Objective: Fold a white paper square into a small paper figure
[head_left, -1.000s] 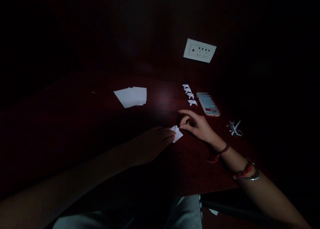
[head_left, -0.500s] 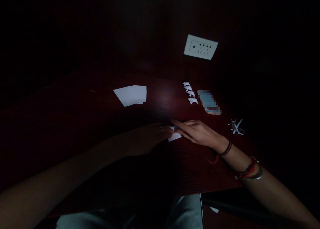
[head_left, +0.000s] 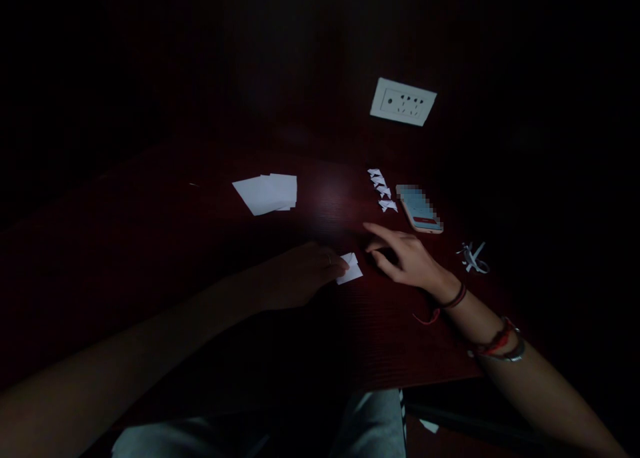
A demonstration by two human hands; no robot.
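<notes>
A small white folded paper (head_left: 352,272) lies on the dark red table in front of me. At its left edge my left hand (head_left: 305,275), with a ring on one finger, is closed on the paper, its fingertips on the fold. My right hand (head_left: 403,255) is just to the right, apart from the paper. Its fingers are spread and hold nothing. Deep shadow hides much of the left hand's underside.
Several white sheets (head_left: 270,195) lie at the back left. Several small folded paper pieces (head_left: 384,190) form a row beside a phone (head_left: 420,211). Paper scraps (head_left: 471,257) lie farther right. A socket panel (head_left: 404,103) is on the wall behind.
My right hand has let go of the folded paper and drawn back to the right, fingers opening. My left hand has stayed at the paper, its fingers now more curled.
</notes>
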